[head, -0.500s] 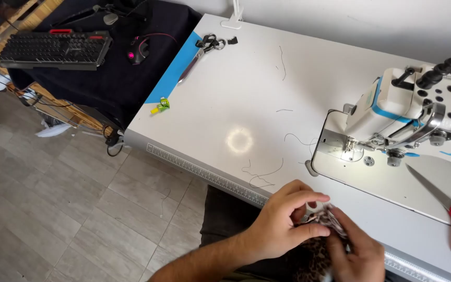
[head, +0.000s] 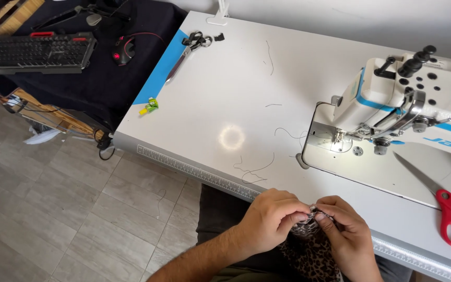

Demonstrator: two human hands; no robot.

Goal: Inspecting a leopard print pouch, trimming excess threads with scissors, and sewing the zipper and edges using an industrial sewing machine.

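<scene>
Head cam, only view. Both hands low at the near edge of the white bench (head: 225, 89), over the person's lap.

L hand (head: 270, 219): fingers curled in, thumb + index pinching the top edge of a leopard-print fabric (head: 309, 250). R hand (head: 346, 232): same, fingertips pressed together on the same edge, just beside the L fingertips, hands nearly touching. Can't tell what exactly sits between the fingertips, too small. Fabric hangs down from the pinch btw the two wrists, below bench level, not on the bench top.

Rest of bench:
- White/blue sewing machine (head: 418, 99) far right, its lamp lit over the needle plate (head: 335, 141), well apart from the hands.
- Red-handled scissors (head: 442, 198) right of the hands, near the front edge, blades pointing up-left toward the machine base.
- Black-handled scissors (head: 189, 49) far left corner, lying across a blue sheet (head: 163, 70) at the bench's left edge.
- Small yellow-green item (head: 150, 107) near the left edge, kind unclear.
- Loose dark thread scraps (head: 254, 169) mid-bench; round light spot next to them.
- Ruler strip (head: 194, 169) along the front edge.

Off bench, upper left: black keyboard (head: 37, 52) and a mouse w/ red glow (head: 121, 55) on a dark cloth. Grey tile floor (head: 69, 209) below.
</scene>
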